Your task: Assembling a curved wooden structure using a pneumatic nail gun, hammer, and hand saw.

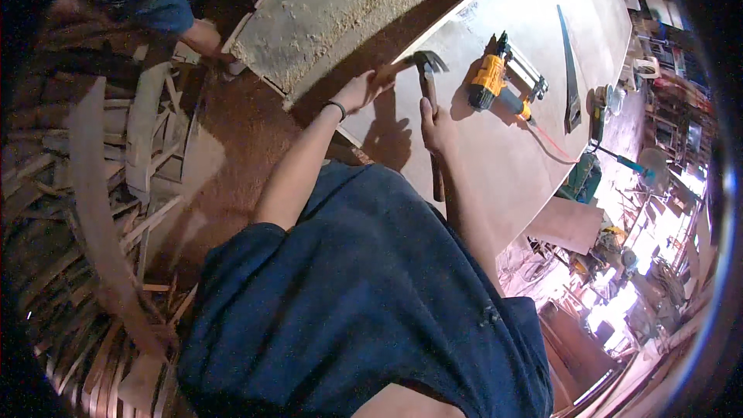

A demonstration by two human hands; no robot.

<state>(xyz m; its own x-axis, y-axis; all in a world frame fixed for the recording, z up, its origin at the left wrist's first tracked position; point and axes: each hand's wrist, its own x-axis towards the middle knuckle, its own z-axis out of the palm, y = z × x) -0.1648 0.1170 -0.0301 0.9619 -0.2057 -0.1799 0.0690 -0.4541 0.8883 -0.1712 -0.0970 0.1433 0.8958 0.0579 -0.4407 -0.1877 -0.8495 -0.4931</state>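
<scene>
Right hand [439,131] clasps a hammer [429,87] over a pale panel [491,174] | Left hand [359,94], apart from the right, is near the panel's edge, grip unclear | Clean strikes call for left fingers clear of the hammer

Legible words, labels, numbers or signs: 0.
Item 1: hammer [428,83]; no lettering can be made out.
Item 2: nail gun [489,81], yellow and black, on the counter [522,170]; any print on its housing too small to read.
Item 3: dark blue shirt [348,263]; 1 small pale mark near the right sleeve, unreadable, cannot tell whether lettering.
Item 4: clutter [689,135] along the right side; too small and blurred to read.
</scene>
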